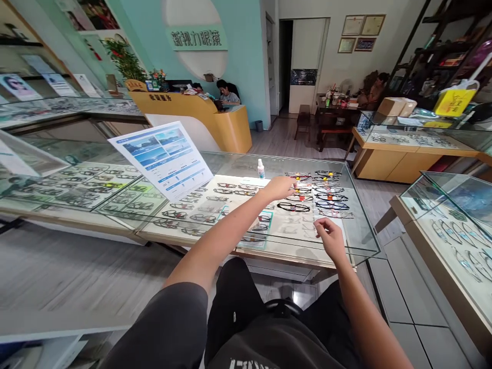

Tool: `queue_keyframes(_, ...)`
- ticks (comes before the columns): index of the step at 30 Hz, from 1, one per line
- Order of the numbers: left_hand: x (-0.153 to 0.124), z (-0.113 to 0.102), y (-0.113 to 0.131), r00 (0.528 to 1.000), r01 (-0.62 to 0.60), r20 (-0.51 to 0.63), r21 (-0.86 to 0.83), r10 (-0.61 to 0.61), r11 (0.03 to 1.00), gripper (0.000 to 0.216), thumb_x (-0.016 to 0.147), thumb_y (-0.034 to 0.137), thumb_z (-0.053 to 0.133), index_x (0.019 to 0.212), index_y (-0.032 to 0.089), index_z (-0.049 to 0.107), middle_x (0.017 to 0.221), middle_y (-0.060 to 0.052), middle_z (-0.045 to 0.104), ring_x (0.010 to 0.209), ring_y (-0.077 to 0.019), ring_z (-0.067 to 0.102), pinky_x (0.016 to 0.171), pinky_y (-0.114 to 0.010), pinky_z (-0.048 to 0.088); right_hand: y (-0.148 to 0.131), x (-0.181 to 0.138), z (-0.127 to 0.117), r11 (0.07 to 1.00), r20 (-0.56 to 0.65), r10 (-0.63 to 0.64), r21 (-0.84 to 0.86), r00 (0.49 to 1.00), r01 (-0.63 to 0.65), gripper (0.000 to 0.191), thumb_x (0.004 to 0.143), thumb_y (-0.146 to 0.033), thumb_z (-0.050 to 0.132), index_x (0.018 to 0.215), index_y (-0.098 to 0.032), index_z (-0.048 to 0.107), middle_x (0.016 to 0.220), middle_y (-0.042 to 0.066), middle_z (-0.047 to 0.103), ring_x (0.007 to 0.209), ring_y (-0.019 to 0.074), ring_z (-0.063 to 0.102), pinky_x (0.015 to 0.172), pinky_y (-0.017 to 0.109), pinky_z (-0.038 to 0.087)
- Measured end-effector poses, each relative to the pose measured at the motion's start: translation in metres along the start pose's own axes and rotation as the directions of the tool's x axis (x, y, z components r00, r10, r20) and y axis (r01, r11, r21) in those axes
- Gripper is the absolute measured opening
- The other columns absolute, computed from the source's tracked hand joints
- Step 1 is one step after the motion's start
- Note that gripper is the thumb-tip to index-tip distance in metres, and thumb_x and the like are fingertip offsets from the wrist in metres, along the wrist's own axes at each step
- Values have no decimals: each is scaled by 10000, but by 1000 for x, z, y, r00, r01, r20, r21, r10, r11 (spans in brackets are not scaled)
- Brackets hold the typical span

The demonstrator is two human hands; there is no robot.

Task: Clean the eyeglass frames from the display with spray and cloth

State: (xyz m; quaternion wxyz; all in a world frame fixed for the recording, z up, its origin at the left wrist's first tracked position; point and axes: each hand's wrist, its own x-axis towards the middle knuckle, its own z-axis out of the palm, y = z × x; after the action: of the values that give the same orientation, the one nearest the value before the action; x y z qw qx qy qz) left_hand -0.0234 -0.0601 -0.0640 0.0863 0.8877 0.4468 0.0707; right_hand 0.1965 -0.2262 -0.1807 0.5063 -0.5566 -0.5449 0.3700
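Observation:
My left hand [280, 188] reaches across the glass counter, its fingers bent down and closed at a pair of eyeglasses in the left of two columns; the hand partly covers that frame. Just below lies a black pair of eyeglasses [293, 207]. The right column holds several folded-out frames, among them a dark blue pair [332, 205] and a thin-rimmed pair [335, 214]. My right hand [331, 237] hovers near the front of this column, fingers curled in and thumb against them, with nothing visible in its grip.
A white spray bottle [261, 169] stands on the glass display counter [361, 230], with a printed sheet [169, 161] upright at the left. More eyeglasses [203, 218] lie left of my arm. Another display case [461, 246] stands at right. People sit behind the reception desk [232, 125].

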Motion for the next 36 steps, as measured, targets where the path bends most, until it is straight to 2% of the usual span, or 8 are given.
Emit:
queue_keyframes(3,-73,-17,-19,989,69,-131,-50,-75,996,302,1047,376,484,1156,238,730,1031,-59,787,935,-233,699,756,-331,437,3,0,-1,1000,12,-4,-2,1000,4,329,945,-537,659,888,-215,696,809,27,627,745,195,553,705,350,580)
queue_keyframes(5,-129,-19,-38,951,163,-239,-148,-195,975,284,1032,437,529,1055,249,739,947,-45,772,875,-236,688,729,-341,426,2,1,5,999,21,-21,-44,1000,22,308,951,-514,660,888,-216,706,812,32,649,757,204,567,704,349,541)
queue_keyframes(8,-198,-7,-71,881,347,-258,-220,-397,912,253,998,430,553,960,257,734,857,-52,738,785,-250,662,688,-355,432,-6,2,27,981,89,-82,-168,993,96,280,973,-469,618,894,-218,711,824,46,700,771,217,611,714,349,504)
queue_keyframes(11,-231,13,-102,859,375,-270,-245,-434,894,213,962,403,577,932,256,729,936,-83,756,838,-289,686,743,-396,496,-24,8,66,917,278,-122,-334,953,216,273,1003,-411,531,921,-215,704,882,66,752,776,212,643,733,337,497)
queue_keyframes(17,-222,44,-135,851,397,-277,-215,-446,892,393,1027,430,524,1307,217,698,1409,-123,716,1339,-329,621,1165,-463,459,-61,37,160,831,435,-74,-472,898,296,216,1014,-367,575,935,-221,714,970,59,788,863,207,675,736,317,415)
queue_keyframes(21,-213,60,-141,844,421,-264,-214,-467,881,424,1024,442,562,1359,211,680,1529,-111,663,1450,-321,546,1252,-471,392,-72,62,203,750,421,13,-604,907,270,226,1055,-340,551,1018,-190,716,1098,125,800,975,256,710,761,338,416)
queue_keyframes(27,-214,74,-145,820,456,-271,-224,-504,862,434,1037,462,560,1383,230,681,1579,-106,635,1502,-344,505,1260,-533,381,-76,91,230,661,374,120,-721,919,207,303,1105,-387,517,1217,-164,690,1215,178,792,1099,301,745,860,369,488)
queue_keyframes(36,-216,77,-150,819,448,-281,-231,-500,864,448,1045,512,546,1390,274,702,1580,-73,642,1498,-373,520,1243,-621,408,-72,107,247,581,391,169,-781,905,229,261,1096,-237,530,1273,-141,697,1246,208,799,1157,303,764,876,349,510)
